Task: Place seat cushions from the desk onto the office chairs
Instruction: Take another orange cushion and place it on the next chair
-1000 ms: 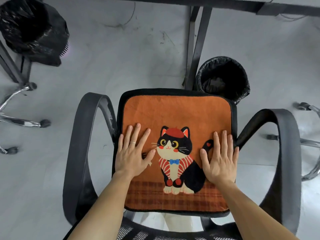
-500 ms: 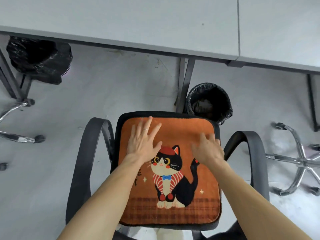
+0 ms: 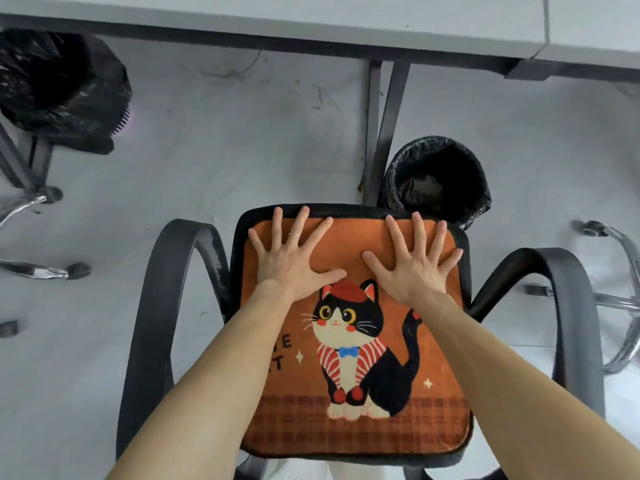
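An orange seat cushion (image 3: 349,420) with a black-and-white cat picture and a black border lies flat on the seat of a black office chair (image 3: 156,306) with curved armrests. My left hand (image 3: 294,258) presses flat on the cushion's far left part, fingers straight and spread, a ring on one finger. My right hand (image 3: 412,265) presses flat on the far right part, fingers spread too. Both sets of fingertips reach the cushion's far edge. The grey desk (image 3: 311,19) runs along the top of the view.
A black-lined waste bin (image 3: 440,181) stands on the floor just beyond the chair, beside the desk's dark legs (image 3: 381,133). Another black bag-lined bin (image 3: 59,91) is at the far left. Chrome chair bases with castors sit at the left (image 3: 34,271) and right (image 3: 620,299) edges.
Both hands have slid from the cushion's middle to its far edge and now lie flat with spread fingers. The view tilted up, then came closer.
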`<state>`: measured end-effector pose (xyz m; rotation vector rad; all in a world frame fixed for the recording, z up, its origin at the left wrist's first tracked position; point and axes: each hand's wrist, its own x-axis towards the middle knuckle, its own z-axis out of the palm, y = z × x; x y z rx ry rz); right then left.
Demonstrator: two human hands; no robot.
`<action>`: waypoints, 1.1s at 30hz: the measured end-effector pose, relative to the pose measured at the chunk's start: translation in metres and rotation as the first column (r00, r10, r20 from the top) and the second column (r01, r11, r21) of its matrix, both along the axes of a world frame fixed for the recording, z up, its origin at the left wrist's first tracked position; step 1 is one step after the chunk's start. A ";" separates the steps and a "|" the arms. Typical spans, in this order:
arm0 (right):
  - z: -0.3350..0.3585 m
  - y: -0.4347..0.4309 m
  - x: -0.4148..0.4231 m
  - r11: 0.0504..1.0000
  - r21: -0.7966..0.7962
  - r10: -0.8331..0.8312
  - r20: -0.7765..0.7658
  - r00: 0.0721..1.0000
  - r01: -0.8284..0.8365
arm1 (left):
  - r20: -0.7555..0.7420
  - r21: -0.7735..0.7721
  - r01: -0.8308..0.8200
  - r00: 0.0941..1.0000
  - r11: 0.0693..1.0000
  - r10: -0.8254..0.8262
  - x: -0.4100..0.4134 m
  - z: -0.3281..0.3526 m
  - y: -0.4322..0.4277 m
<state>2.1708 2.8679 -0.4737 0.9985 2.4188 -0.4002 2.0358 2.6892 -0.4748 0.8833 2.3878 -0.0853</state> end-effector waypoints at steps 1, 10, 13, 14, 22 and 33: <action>0.002 0.000 0.001 1.000 -0.009 -0.001 0.004 1.000 0.001 | -0.011 -0.013 0.009 1.000 1.000 -0.009 0.001 0.002 0.001; 0.039 -0.076 0.115 0.976 -0.031 0.214 -0.006 0.977 -0.214 | 0.103 0.007 0.178 0.979 0.984 -0.178 0.117 0.037 -0.069; 0.051 -0.100 0.154 0.976 -0.094 0.207 0.119 0.971 -0.197 | 0.168 -0.110 0.165 0.975 0.980 -0.146 0.147 0.048 -0.094; 0.056 -0.104 0.161 0.976 -0.119 0.199 0.162 0.967 -0.181 | 0.185 -0.153 0.154 0.975 0.976 -0.125 0.153 0.053 -0.100; 0.052 -0.119 0.177 0.971 -0.193 0.203 0.361 0.910 -0.140 | 0.277 -0.359 0.234 0.951 0.904 -0.137 0.152 0.052 -0.114; 0.040 -0.120 0.175 0.973 -0.189 0.198 0.382 0.903 -0.134 | 0.299 -0.414 0.255 0.945 0.874 -0.134 0.154 0.039 -0.109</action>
